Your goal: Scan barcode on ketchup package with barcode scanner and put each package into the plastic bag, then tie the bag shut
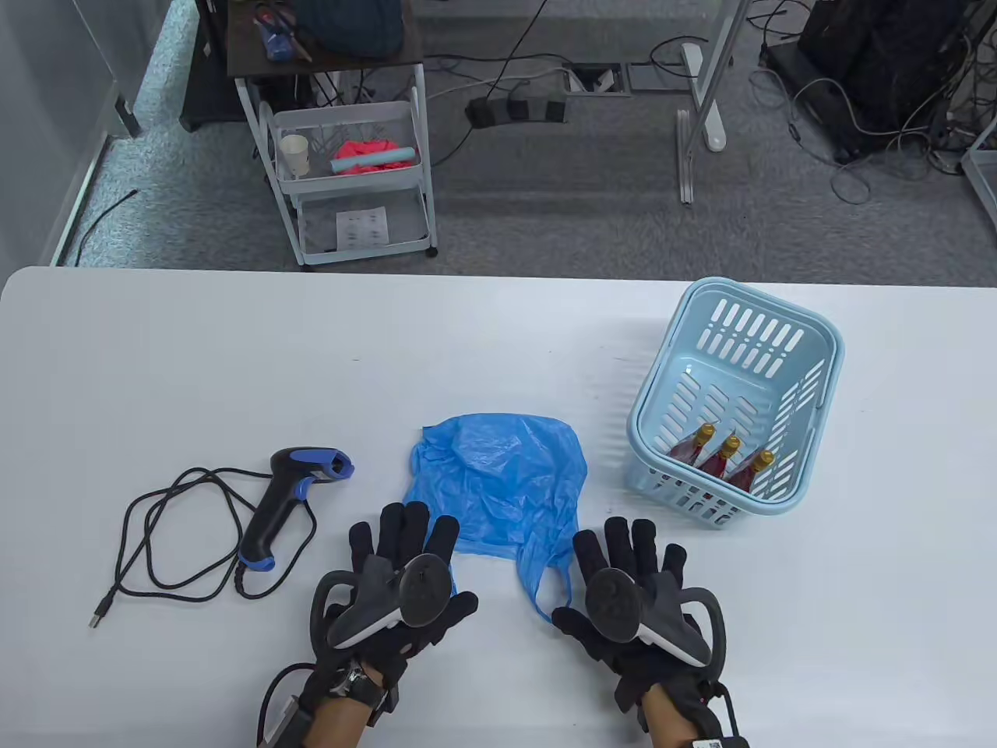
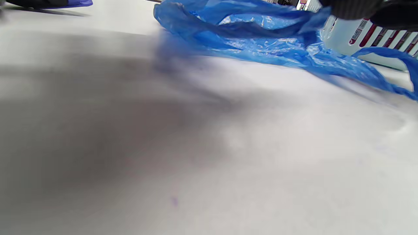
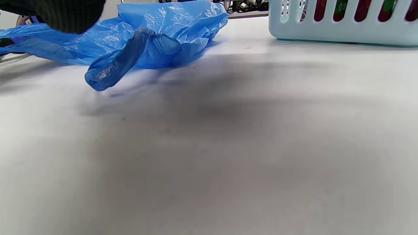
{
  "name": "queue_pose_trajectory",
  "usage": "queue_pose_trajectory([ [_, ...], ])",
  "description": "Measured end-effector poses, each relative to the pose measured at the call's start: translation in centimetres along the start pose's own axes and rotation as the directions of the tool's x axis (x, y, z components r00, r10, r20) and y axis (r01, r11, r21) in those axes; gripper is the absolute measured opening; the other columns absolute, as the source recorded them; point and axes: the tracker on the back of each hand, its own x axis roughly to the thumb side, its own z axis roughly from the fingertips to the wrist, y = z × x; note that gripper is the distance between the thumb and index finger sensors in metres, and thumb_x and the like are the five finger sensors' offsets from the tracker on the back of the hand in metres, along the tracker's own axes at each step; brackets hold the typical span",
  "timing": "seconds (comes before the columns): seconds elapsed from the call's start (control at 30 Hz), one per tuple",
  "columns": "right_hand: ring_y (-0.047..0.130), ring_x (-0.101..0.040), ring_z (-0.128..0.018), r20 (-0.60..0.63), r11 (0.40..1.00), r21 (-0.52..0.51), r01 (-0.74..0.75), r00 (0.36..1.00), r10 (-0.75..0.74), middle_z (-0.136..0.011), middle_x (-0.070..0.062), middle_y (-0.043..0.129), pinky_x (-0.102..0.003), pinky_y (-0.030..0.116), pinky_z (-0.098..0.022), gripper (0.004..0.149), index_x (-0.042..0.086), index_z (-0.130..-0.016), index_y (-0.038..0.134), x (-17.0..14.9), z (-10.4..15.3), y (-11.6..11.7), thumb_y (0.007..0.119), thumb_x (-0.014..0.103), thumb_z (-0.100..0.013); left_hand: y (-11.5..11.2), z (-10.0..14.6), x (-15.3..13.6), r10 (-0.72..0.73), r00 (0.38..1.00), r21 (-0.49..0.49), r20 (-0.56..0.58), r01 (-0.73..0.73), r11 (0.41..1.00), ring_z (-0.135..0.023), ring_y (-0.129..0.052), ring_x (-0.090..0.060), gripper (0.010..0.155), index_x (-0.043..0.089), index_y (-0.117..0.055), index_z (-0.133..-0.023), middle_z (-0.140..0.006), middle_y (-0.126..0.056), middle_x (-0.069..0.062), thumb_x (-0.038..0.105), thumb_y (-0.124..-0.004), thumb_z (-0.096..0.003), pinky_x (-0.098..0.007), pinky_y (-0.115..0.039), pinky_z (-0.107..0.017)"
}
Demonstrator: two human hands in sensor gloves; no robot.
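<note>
A crumpled blue plastic bag (image 1: 502, 483) (image 2: 261, 42) (image 3: 163, 36) lies flat mid-table, one handle loop trailing toward the front edge between my hands. My left hand (image 1: 401, 561) rests flat, fingers straight, its fingertips (image 1: 417, 518) at the bag's near left edge. On the other side my right hand (image 1: 631, 573) lies flat too, fingers spread, beside the handle loop. A black and blue barcode scanner (image 1: 292, 499) with a coiled cable lies left of the left hand. Three red ketchup packages (image 1: 724, 460) with gold caps stand in a light blue basket (image 1: 779, 343) at the right.
The scanner's black cable (image 1: 167, 538) loops across the table's left front. Beyond the far table edge stand a white trolley (image 1: 350, 179), floor cables and a desk leg. In the wrist views bare table (image 3: 228, 147) lies under each palm.
</note>
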Motion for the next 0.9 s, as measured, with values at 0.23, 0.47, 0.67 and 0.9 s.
queue_pose_trajectory([
  [0.23, 0.005, -0.048, -0.106, -0.001, 1.0, 0.007, 0.0, 1.0, 0.0, -0.119, -0.019, 0.009, -0.073, 0.01, -0.071, 0.091, 0.021, -0.116, 0.02, 0.01, -0.02, 0.0, 0.065, 0.065, -0.05, 0.0, -0.01, -0.12, 0.004, 1.0, 0.002, -0.005, -0.004, 1.0, -0.114, -0.011, -0.046, 0.093, 0.028, -0.017, -0.117, -0.118, -0.006, -0.013, 0.073, -0.058, -0.0471, -0.071, -0.016, -0.075],
  [0.47, 0.005, -0.048, -0.106, -0.001, 1.0, 0.003, 0.004, 1.0, -0.004, -0.119, -0.019, 0.009, -0.073, 0.01, -0.071, 0.091, 0.021, -0.116, 0.02, -0.06, -0.11, -0.02, 0.065, 0.065, -0.05, 0.07, -0.04, -0.26, 0.01, 1.0, 0.008, -0.009, -0.01, 1.0, -0.114, -0.012, -0.046, 0.093, 0.028, -0.017, -0.117, -0.119, -0.007, -0.013, 0.073, -0.058, -0.047, -0.071, -0.017, -0.075],
  [0.67, 0.005, -0.049, -0.106, 0.002, 1.0, 0.0, 0.022, 1.0, -0.022, -0.119, -0.02, 0.009, -0.073, 0.01, -0.071, 0.091, 0.021, -0.116, 0.02, -0.22, -0.13, -0.14, 0.065, 0.065, -0.05, 0.1, -0.01, -0.37, 0.006, 1.0, 0.02, -0.015, -0.006, 1.0, -0.114, -0.013, -0.046, 0.093, 0.028, -0.018, -0.117, -0.119, -0.007, -0.013, 0.073, -0.059, -0.047, -0.071, -0.018, -0.075],
  [0.9, 0.005, -0.048, -0.106, 0.007, 0.999, -0.004, 0.032, 0.999, -0.032, -0.119, -0.02, 0.009, -0.073, 0.01, -0.071, 0.091, 0.021, -0.116, 0.02, -0.26, -0.22, -0.11, 0.065, 0.065, -0.051, 0.13, -0.03, -0.38, -0.006, 1.0, 0.022, -0.019, 0.006, 1.0, -0.114, -0.012, -0.046, 0.093, 0.028, -0.018, -0.117, -0.119, -0.007, -0.013, 0.073, -0.059, -0.047, -0.071, -0.018, -0.076],
])
